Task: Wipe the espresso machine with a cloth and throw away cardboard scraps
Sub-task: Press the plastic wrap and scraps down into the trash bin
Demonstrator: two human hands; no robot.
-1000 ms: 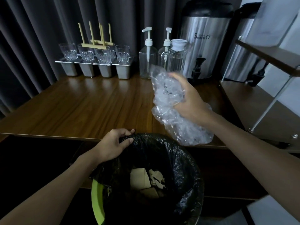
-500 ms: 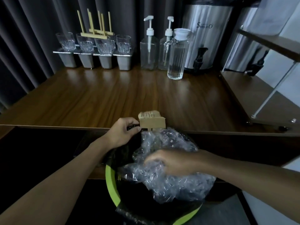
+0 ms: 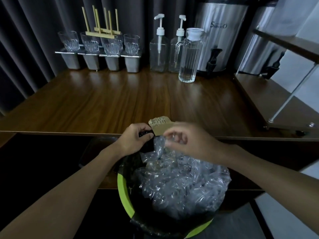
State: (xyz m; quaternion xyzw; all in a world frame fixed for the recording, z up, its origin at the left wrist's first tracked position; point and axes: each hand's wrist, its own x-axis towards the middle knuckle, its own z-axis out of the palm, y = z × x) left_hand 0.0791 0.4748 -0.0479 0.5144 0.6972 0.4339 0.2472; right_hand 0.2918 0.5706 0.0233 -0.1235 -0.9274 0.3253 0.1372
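A green-rimmed bin with a black liner stands below the front edge of the wooden counter. Crumpled clear plastic wrap fills its top. My left hand grips the liner's far edge. A torn cardboard scrap lies on the counter's edge just above that hand. My right hand is blurred, hovers above the plastic with fingers loosely curled, and its fingertips reach the scrap's right end; no hold on it shows.
At the back stand several glasses on steel containers, two pump bottles, a ribbed glass pitcher and two steel urns. A wooden shelf unit occupies the right side. Dark curtains hang behind.
My right hand carried the plastic wrap down into the bin, let it go and rose towards the cardboard scrap. My left hand kept its hold on the liner.
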